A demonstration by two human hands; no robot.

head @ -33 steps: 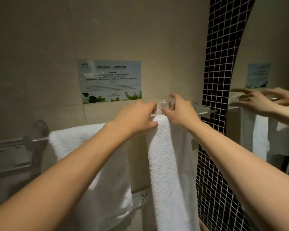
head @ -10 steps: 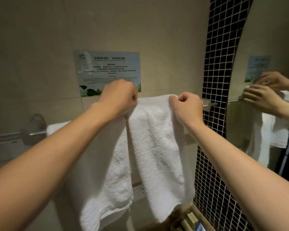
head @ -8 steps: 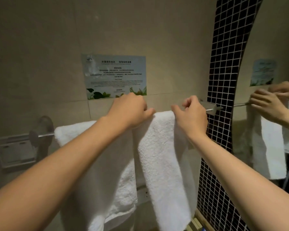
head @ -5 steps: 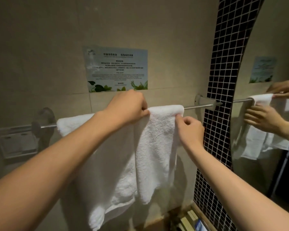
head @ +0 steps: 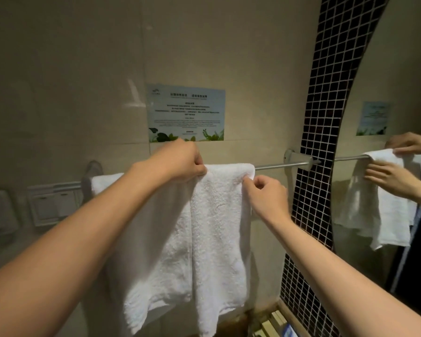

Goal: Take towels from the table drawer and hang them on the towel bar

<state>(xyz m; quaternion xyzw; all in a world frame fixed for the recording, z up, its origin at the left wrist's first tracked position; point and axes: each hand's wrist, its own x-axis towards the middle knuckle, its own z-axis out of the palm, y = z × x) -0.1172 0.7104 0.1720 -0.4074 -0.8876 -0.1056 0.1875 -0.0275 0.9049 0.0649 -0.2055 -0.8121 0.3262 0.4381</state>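
Head cam looks straight at the wall: bar (head: 281, 165) runs left to right, and only the stretch between the right towel (head: 223, 227) and the right bracket (head: 298, 158) is bare, so that's the only room left to slide anything. Just past the bracket is a black tile strip (head: 326, 117), then a mirror (head: 399, 69). Count: two white towels, both draped over the bar, touching side by side; left towel (head: 153, 239) is partly behind the arm. One sign (head: 186, 113) above. Left hand (head: 180, 162) has its fingers curled on the right towel's top left corner at the bar. Right hand (head: 267, 197) pinches its right edge just below the bar. Compared to half a second ago, the grips look the same.
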